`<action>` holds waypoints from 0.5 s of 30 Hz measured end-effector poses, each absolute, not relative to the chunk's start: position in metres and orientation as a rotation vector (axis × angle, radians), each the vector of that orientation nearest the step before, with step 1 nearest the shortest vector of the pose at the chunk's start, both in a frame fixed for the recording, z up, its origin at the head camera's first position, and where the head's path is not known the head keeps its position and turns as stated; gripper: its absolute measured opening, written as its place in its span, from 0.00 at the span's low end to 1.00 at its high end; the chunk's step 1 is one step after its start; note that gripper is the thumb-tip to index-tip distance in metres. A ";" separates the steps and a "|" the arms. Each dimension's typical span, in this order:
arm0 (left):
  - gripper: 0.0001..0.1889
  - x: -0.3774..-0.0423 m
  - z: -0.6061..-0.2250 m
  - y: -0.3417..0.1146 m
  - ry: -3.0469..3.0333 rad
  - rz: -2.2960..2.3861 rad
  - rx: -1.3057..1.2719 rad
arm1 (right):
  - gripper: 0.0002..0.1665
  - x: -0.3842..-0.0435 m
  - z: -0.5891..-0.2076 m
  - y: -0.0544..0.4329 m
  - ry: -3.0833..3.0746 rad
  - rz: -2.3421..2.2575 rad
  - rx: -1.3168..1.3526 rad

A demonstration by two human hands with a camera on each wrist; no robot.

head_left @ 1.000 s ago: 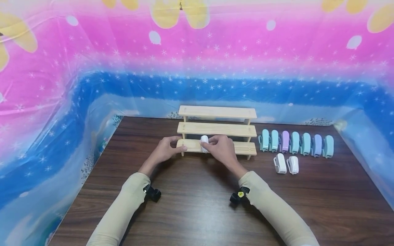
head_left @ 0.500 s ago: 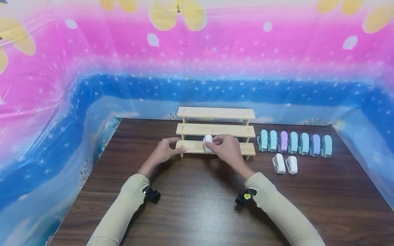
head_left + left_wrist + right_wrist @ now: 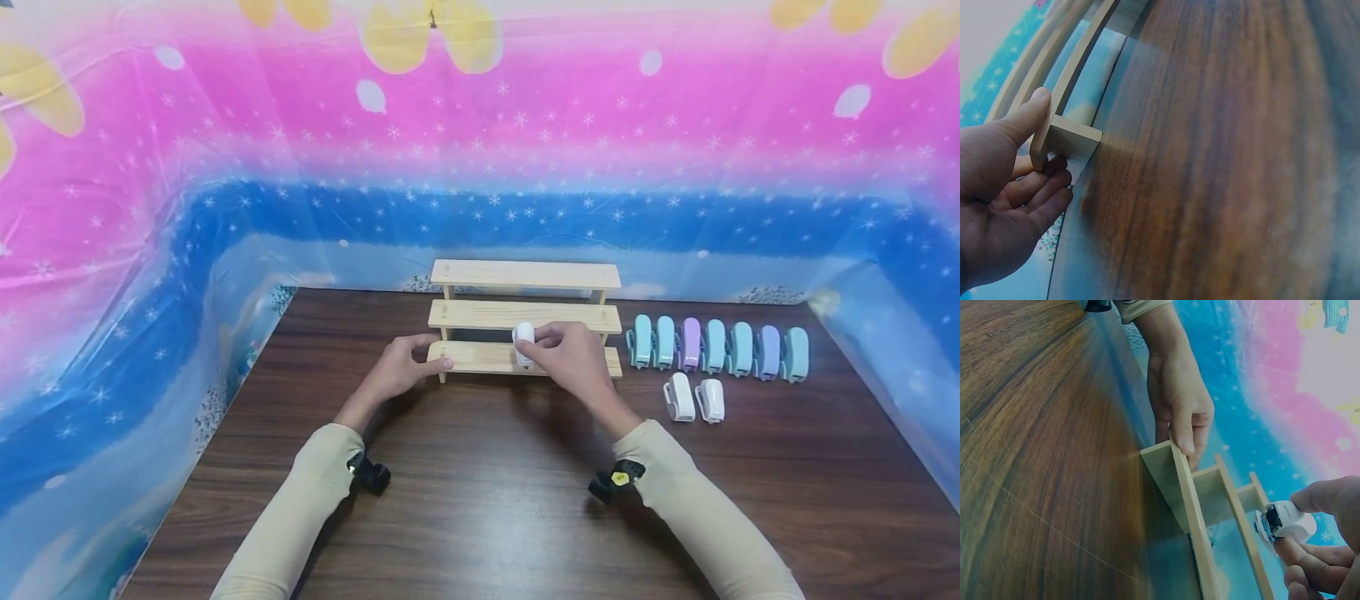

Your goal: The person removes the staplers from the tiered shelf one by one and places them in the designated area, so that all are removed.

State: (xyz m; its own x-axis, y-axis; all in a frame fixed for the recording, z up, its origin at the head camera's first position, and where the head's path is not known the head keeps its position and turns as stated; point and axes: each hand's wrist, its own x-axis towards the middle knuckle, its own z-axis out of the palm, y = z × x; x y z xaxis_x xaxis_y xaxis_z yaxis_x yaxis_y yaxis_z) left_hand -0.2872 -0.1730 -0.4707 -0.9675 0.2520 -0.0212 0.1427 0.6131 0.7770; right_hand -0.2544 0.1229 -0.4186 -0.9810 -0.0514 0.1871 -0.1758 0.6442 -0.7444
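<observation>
A three-tier wooden display stand (image 3: 525, 315) stands at the table's far side. My left hand (image 3: 397, 367) grips the left end of its lowest shelf; in the left wrist view the thumb lies on top of the board and the fingers curl beneath. Between thumb and fingers, my right hand (image 3: 573, 358) pinches a small white stapler (image 3: 523, 343), upright, overlapping the lowest shelf in the head view. The right wrist view shows the white stapler (image 3: 1288, 522) with its black and metal end toward the stand.
Right of the stand, several similar staplers in teal and purple (image 3: 691, 343) stand in a row. Two white ones (image 3: 680, 397) sit in front of that row. A patterned cloth (image 3: 562, 217) hangs behind the brown wooden table (image 3: 480, 500).
My right hand has carried the white stapler to the right along the lowest shelf and slightly up. My left hand keeps its grip on the shelf end.
</observation>
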 end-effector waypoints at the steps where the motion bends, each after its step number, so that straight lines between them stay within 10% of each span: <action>1: 0.34 -0.287 -0.471 -0.173 2.706 1.283 0.335 | 0.21 -0.254 -0.418 0.125 -2.708 1.251 0.190; 15: 0.35 -0.289 -0.473 -0.175 2.705 1.281 0.340 | 0.21 -0.251 -0.409 0.153 -2.682 1.168 0.157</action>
